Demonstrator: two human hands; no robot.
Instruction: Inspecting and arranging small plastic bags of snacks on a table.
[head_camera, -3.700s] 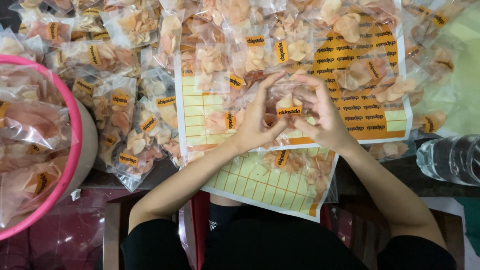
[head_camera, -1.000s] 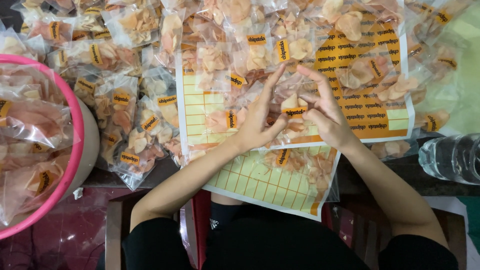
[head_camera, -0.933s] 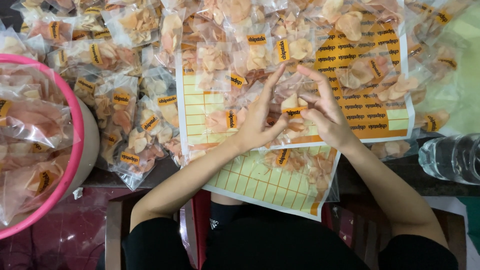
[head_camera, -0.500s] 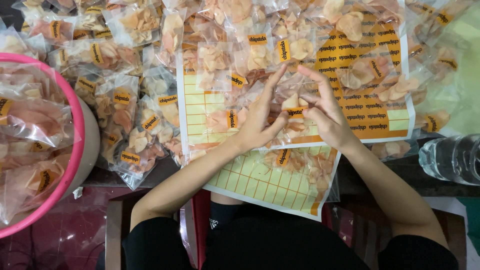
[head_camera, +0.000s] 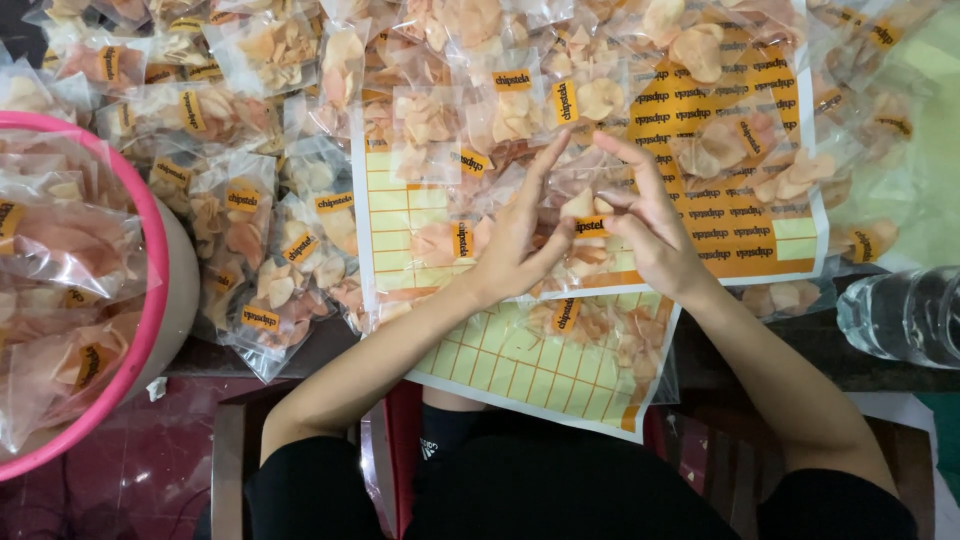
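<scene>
My left hand (head_camera: 515, 240) and my right hand (head_camera: 650, 225) meet over the middle of the table and both grip one small clear bag of chips (head_camera: 585, 215) with an orange label across its front. The left thumb presses its lower edge while the left fingers point up and away. The right thumb and forefinger pinch the bag's right side by the label. Under the hands lies an orange and yellow sticker sheet (head_camera: 400, 215), partly peeled, and a second sticker sheet (head_camera: 520, 360) hangs over the table's near edge.
Several labelled chip bags (head_camera: 240, 210) cover the table to the left and back. A pink basin (head_camera: 150, 290) full of bags stands at the left edge. A clear plastic water bottle (head_camera: 900, 315) lies at the right.
The bag has shifted slightly between my fingers, and my right thumb now covers the end of its orange label. My arms stay where they were.
</scene>
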